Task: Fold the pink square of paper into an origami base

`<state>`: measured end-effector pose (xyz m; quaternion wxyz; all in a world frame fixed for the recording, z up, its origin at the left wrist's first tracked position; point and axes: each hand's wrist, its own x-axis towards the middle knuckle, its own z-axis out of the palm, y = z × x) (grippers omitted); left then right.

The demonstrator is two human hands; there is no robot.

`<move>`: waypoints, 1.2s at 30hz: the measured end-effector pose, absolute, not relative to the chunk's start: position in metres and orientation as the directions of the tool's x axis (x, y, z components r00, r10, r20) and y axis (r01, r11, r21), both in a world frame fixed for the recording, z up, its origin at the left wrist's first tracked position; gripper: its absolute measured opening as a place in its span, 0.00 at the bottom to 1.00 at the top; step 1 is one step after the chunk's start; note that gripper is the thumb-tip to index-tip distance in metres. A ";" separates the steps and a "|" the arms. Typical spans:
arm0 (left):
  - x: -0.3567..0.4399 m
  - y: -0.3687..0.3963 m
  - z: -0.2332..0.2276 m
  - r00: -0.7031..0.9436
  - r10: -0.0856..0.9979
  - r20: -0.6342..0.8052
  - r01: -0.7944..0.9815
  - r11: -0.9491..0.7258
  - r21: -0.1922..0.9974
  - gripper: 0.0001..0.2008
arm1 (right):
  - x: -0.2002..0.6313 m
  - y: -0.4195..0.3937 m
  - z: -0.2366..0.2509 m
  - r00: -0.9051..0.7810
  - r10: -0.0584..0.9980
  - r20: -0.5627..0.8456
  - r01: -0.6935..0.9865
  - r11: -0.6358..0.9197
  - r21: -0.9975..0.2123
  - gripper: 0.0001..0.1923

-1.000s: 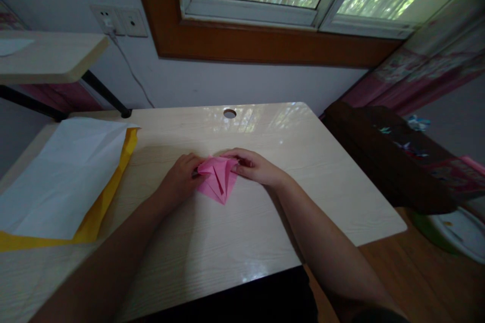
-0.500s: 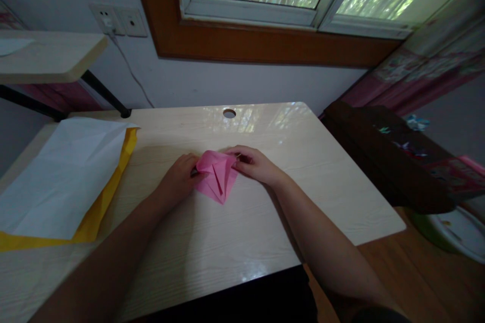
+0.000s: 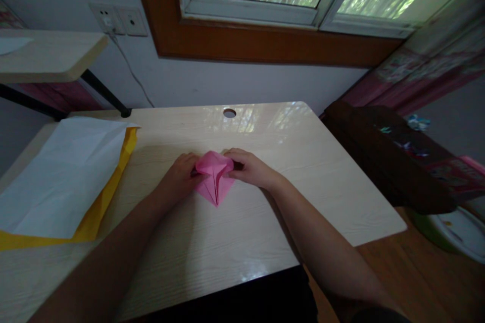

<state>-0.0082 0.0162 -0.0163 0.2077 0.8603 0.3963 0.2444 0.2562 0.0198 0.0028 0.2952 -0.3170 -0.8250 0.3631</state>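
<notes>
A small pink sheet of folding paper (image 3: 214, 162) is between my hands, low over the light wooden desk. It is folded to a diamond, its lower point toward me, with a crease down the middle and the upper flap bulging open. My left hand (image 3: 185, 174) is closed on its left edge, thumb on top. On the right edge my right hand (image 3: 250, 167) pinches it, with the thumb on the front and the fingers behind. The fingertips behind the paper are hidden.
On the left of the desk (image 3: 341, 186) lie large white sheets (image 3: 64, 176) over yellow paper (image 3: 91, 224). A raised shelf (image 3: 45, 55) on black legs stands at the back left. The desk has a round cable hole (image 3: 229, 113). Dark furniture (image 3: 382, 156) stands to the right.
My right hand has moved slightly left and its thumb now presses nearer the paper's middle. The folded paper has turned so its lower point sits further left, and its upper flap bulges more.
</notes>
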 end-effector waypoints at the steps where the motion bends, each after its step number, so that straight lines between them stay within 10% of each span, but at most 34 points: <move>1: -0.008 0.016 -0.016 0.569 0.779 0.263 0.574 -0.606 0.550 0.10 | 0.256 0.020 0.002 -0.614 0.750 0.248 0.308 0.516 -0.799 0.15; 21: 0.002 0.001 -0.002 0.218 0.972 0.087 0.711 -0.219 0.668 0.14 | 0.244 0.012 -0.009 -0.443 0.878 0.180 0.036 0.217 -0.975 0.26; 36: 0.002 -0.002 -0.008 0.185 0.969 0.164 0.587 -0.243 0.772 0.09 | 0.235 0.012 0.001 -0.504 0.841 0.200 0.265 0.370 -0.891 0.21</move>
